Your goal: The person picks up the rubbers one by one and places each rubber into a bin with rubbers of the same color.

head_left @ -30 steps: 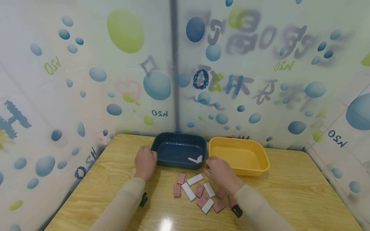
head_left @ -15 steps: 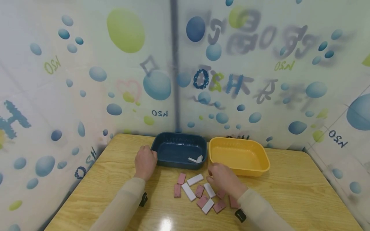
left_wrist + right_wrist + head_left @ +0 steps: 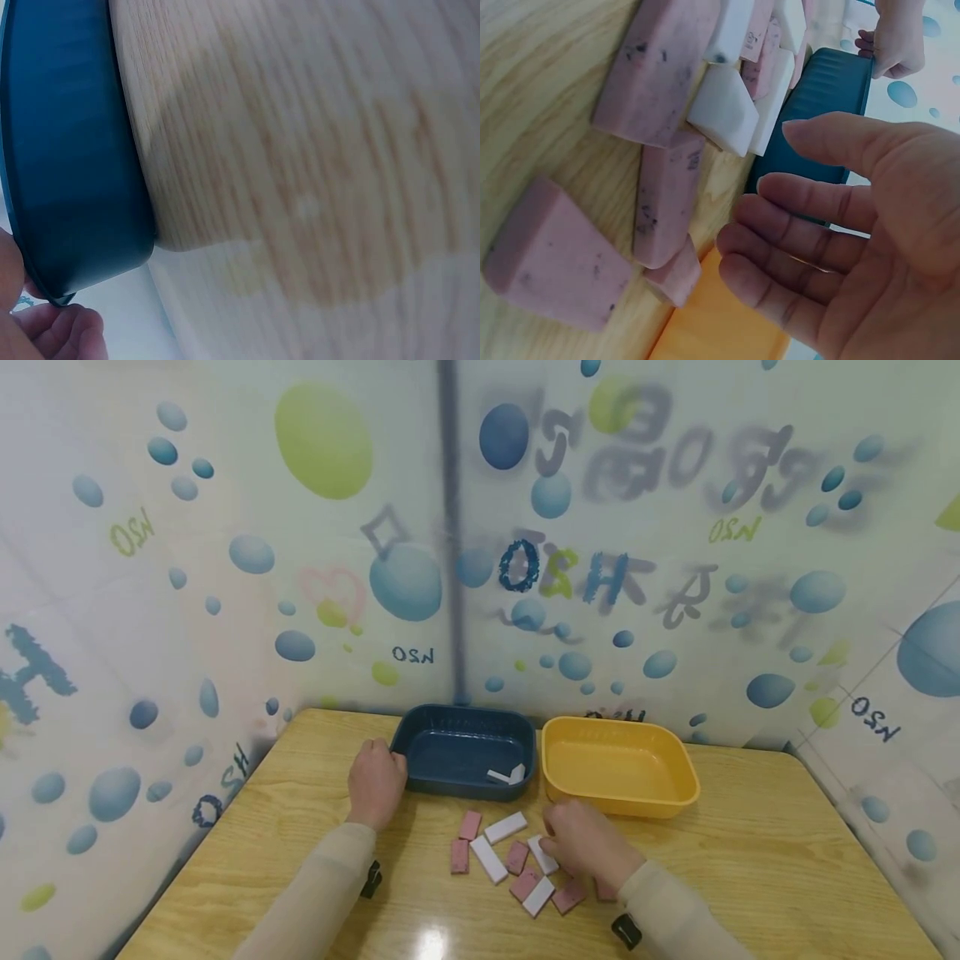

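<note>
On a wooden table [image 3: 787, 843], pink blocks [image 3: 517, 857] and white blocks [image 3: 490, 859] lie beside the relaxed, empty right hand [image 3: 588, 842]; the left hand [image 3: 377, 783] grips the blue tray [image 3: 461, 788] to its right.

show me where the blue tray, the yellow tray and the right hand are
blue tray [image 3: 453, 752]: head view, bare inner floor
yellow tray [image 3: 618, 767]: head view, bare inner floor
right hand [image 3: 589, 838]: head view, back of the hand

Left tray [image 3: 450, 752], right tray [image 3: 618, 764], blocks [image 3: 490, 859] nearer on the worktop [image 3: 787, 852]
From my remote feed, small pieces [image 3: 517, 774] lie in the left tray's near right corner; the right hand [image 3: 588, 840] masks some blocks, so I can't tell their exact spread.
</note>
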`<move>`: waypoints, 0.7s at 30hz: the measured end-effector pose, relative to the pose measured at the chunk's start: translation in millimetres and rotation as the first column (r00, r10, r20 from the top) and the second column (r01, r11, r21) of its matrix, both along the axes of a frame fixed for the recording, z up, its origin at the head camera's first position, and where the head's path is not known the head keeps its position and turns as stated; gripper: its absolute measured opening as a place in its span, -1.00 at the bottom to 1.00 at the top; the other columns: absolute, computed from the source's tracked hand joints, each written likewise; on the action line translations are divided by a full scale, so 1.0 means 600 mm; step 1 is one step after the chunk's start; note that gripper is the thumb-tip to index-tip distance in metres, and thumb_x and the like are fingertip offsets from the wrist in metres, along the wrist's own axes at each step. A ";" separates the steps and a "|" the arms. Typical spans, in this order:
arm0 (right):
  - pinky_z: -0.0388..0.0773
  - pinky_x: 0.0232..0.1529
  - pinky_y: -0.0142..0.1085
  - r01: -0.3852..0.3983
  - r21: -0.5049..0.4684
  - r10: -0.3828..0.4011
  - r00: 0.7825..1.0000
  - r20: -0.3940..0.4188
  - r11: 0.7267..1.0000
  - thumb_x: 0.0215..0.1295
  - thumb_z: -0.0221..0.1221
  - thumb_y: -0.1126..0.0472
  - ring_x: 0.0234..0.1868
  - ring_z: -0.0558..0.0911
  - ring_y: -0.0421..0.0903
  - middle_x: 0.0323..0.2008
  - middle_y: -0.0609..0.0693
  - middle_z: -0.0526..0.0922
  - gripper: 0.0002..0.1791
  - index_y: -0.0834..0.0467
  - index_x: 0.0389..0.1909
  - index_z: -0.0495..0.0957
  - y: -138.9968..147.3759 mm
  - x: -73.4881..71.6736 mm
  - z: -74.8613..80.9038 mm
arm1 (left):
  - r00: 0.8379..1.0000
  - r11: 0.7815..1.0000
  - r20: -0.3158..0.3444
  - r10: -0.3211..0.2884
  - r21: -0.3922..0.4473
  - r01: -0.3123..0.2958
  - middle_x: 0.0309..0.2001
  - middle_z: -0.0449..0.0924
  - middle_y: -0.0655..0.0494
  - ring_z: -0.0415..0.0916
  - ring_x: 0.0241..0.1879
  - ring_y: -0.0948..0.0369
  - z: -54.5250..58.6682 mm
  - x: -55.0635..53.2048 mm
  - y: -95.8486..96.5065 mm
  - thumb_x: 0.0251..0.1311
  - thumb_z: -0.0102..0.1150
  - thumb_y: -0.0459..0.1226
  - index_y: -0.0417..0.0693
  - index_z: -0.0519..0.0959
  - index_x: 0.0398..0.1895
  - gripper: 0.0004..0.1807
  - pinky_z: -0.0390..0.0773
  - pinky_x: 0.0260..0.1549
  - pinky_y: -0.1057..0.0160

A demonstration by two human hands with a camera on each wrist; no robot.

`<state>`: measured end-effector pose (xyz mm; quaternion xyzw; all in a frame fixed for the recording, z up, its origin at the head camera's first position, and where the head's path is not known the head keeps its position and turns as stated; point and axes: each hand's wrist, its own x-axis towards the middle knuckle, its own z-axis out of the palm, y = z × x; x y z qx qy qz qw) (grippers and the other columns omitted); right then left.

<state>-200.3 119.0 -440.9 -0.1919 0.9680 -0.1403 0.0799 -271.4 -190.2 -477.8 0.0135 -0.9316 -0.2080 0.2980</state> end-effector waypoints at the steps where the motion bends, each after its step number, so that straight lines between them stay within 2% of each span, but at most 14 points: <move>1: 0.40 -0.46 -0.30 -0.002 -0.003 0.002 1.000 0.003 1.000 0.29 0.38 0.16 -0.54 0.43 -0.17 -0.60 -0.09 0.44 -0.73 0.08 -0.53 0.53 0.001 0.001 -0.002 | 1.000 1.000 0.002 0.000 0.000 0.000 -0.47 0.49 -0.20 0.46 -0.58 -0.01 0.000 0.000 0.000 0.22 0.13 -0.46 -0.42 0.53 -0.44 -0.87 0.60 -0.56 -0.01; 8: 0.38 -0.44 -0.28 -0.033 -0.015 0.033 0.999 0.004 0.999 0.25 0.40 0.19 -0.52 0.41 -0.17 -0.59 -0.10 0.43 -0.71 0.08 -0.57 0.51 0.007 0.007 -0.014 | 1.000 1.000 0.012 -0.005 -0.002 0.005 -0.47 0.49 -0.21 0.46 -0.58 -0.02 0.000 0.000 -0.001 0.23 0.12 -0.46 -0.43 0.54 -0.42 -0.87 0.61 -0.55 -0.01; 21: 0.36 -0.47 -0.33 -0.066 0.011 0.066 0.997 0.046 0.998 0.18 0.43 0.12 -0.54 0.40 -0.18 -0.62 -0.09 0.43 -0.72 0.10 -0.57 0.55 0.005 0.017 -0.014 | 1.000 1.000 0.006 -0.003 -0.006 0.003 -0.48 0.49 -0.20 0.46 -0.58 -0.02 0.000 0.000 -0.002 0.22 0.12 -0.47 -0.42 0.53 -0.44 -0.87 0.61 -0.54 -0.01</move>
